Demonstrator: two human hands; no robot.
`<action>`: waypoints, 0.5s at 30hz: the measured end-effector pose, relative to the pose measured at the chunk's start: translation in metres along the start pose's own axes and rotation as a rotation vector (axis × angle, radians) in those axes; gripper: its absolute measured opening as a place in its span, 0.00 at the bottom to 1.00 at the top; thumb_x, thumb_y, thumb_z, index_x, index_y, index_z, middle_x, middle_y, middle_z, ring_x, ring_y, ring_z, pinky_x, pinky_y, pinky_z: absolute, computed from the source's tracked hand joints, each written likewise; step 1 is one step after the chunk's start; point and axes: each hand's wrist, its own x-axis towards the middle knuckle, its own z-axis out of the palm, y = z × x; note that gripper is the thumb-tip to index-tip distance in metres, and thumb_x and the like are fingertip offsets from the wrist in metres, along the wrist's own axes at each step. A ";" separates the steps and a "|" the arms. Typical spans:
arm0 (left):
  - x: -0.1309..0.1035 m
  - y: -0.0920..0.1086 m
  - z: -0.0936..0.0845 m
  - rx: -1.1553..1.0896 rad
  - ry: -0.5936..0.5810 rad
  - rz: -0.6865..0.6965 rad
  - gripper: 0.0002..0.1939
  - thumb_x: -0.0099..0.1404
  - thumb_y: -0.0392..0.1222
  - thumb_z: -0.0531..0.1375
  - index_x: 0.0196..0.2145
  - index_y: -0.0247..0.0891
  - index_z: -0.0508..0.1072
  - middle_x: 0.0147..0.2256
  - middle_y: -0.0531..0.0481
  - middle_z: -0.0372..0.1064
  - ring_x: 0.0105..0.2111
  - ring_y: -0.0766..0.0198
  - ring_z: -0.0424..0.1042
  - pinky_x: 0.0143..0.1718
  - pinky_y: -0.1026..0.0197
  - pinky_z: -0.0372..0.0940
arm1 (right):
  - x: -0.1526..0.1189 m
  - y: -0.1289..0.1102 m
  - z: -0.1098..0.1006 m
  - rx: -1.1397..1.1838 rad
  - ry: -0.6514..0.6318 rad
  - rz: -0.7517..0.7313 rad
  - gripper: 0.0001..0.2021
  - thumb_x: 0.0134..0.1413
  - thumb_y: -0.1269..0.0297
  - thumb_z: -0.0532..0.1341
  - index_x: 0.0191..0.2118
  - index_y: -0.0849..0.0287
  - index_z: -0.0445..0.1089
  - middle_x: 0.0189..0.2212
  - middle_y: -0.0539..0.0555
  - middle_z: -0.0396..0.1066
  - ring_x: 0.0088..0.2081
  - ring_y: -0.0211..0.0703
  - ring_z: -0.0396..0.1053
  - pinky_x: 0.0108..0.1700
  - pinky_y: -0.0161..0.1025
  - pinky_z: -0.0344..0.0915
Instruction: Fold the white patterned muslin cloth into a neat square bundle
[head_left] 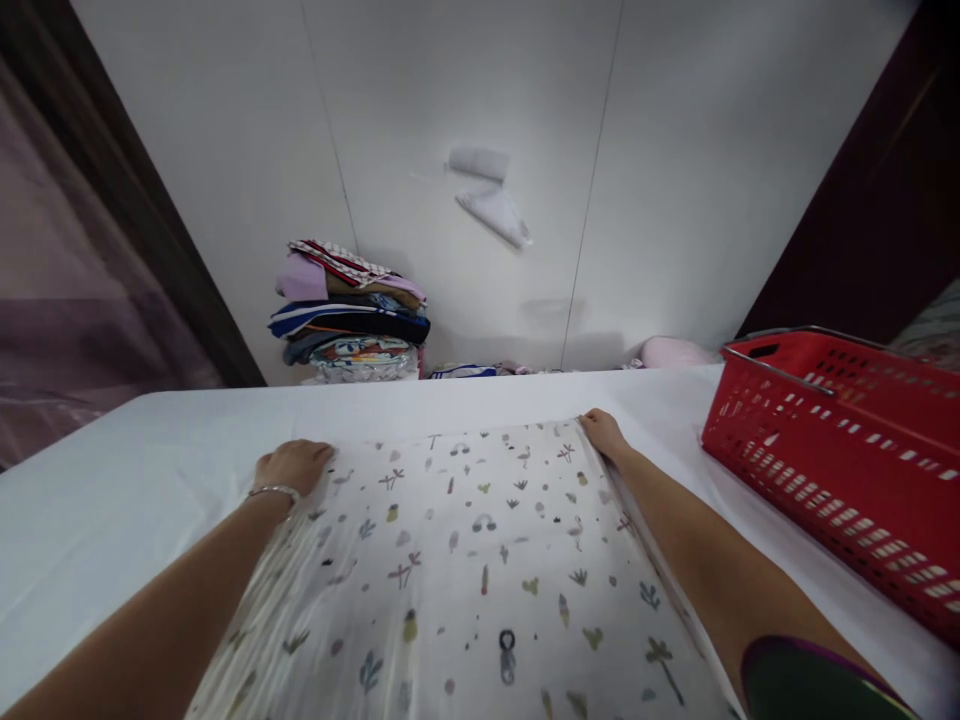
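A white cloth [480, 560] printed with small palms, flamingos, cacti and rainbows lies spread on the white-covered table [187, 430], its near part running out of the bottom of the view. My left hand [294, 466], with a bracelet at the wrist, is closed at the cloth's far left corner. At the far right corner, my right hand [602, 432] pinches the edge between its fingers. Soft folds run down the left side of the cloth, while its middle looks fairly flat.
On the right of the table stands a red plastic basket [840, 470] with metal handles. Behind the table's far edge rises a stack of folded clothes [352, 310] against a pale wall, with a pink item [675, 352] farther right. A curtain hangs at the left.
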 end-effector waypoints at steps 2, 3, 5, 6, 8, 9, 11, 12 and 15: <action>0.004 0.001 0.001 0.049 -0.061 -0.094 0.23 0.63 0.50 0.45 0.43 0.34 0.71 0.48 0.38 0.65 0.49 0.47 0.61 0.48 0.45 0.52 | -0.002 -0.001 0.001 -0.033 0.013 0.016 0.12 0.56 0.61 0.52 0.36 0.61 0.69 0.38 0.57 0.71 0.40 0.41 0.66 0.40 0.32 0.57; 0.005 0.000 0.002 0.069 -0.063 -0.151 0.23 0.63 0.50 0.44 0.44 0.35 0.71 0.48 0.38 0.65 0.48 0.47 0.61 0.47 0.46 0.53 | -0.003 -0.001 0.002 -0.051 0.020 0.029 0.12 0.56 0.61 0.51 0.37 0.61 0.69 0.38 0.57 0.71 0.40 0.42 0.66 0.40 0.33 0.57; 0.005 -0.001 0.003 0.060 -0.055 -0.201 0.25 0.64 0.50 0.42 0.46 0.34 0.69 0.49 0.37 0.64 0.49 0.46 0.60 0.45 0.46 0.55 | -0.005 -0.002 0.003 -0.084 0.027 0.059 0.13 0.57 0.60 0.50 0.38 0.60 0.68 0.39 0.58 0.71 0.41 0.44 0.66 0.39 0.35 0.57; 0.004 -0.002 0.004 0.054 -0.055 -0.206 0.25 0.64 0.50 0.42 0.47 0.34 0.69 0.49 0.36 0.63 0.49 0.45 0.60 0.44 0.46 0.56 | -0.006 -0.003 0.003 -0.098 0.025 0.070 0.13 0.57 0.60 0.50 0.38 0.60 0.68 0.39 0.59 0.71 0.41 0.44 0.66 0.39 0.36 0.57; 0.005 -0.004 0.006 0.046 -0.063 -0.190 0.26 0.64 0.51 0.41 0.47 0.34 0.68 0.49 0.37 0.62 0.49 0.45 0.59 0.43 0.47 0.57 | -0.006 -0.003 0.003 -0.117 0.014 0.079 0.12 0.56 0.60 0.50 0.37 0.60 0.67 0.39 0.59 0.70 0.41 0.45 0.66 0.38 0.36 0.57; 0.006 -0.005 0.006 0.044 -0.069 -0.188 0.26 0.64 0.51 0.41 0.47 0.34 0.68 0.50 0.37 0.62 0.49 0.45 0.59 0.43 0.48 0.57 | -0.006 -0.004 0.002 -0.122 0.009 0.078 0.12 0.56 0.60 0.51 0.37 0.59 0.67 0.39 0.58 0.71 0.41 0.45 0.66 0.38 0.36 0.57; 0.007 -0.006 0.007 0.048 -0.071 -0.201 0.25 0.64 0.50 0.42 0.47 0.36 0.69 0.50 0.39 0.63 0.48 0.48 0.60 0.44 0.50 0.58 | -0.007 -0.004 0.002 -0.125 0.010 0.075 0.12 0.57 0.59 0.50 0.37 0.59 0.67 0.39 0.58 0.70 0.41 0.45 0.66 0.38 0.36 0.57; 0.007 -0.006 0.008 0.053 -0.067 -0.204 0.24 0.64 0.50 0.42 0.47 0.36 0.69 0.50 0.40 0.63 0.48 0.48 0.61 0.44 0.50 0.58 | -0.007 -0.005 0.002 -0.126 0.014 0.077 0.12 0.57 0.60 0.49 0.38 0.58 0.67 0.40 0.58 0.70 0.41 0.45 0.66 0.39 0.37 0.57; 0.006 -0.005 0.009 0.072 -0.053 -0.198 0.24 0.64 0.50 0.42 0.47 0.38 0.69 0.50 0.40 0.63 0.49 0.49 0.60 0.45 0.50 0.58 | -0.008 -0.006 0.004 -0.128 0.028 0.090 0.12 0.57 0.61 0.49 0.39 0.60 0.66 0.39 0.60 0.70 0.42 0.46 0.66 0.40 0.38 0.58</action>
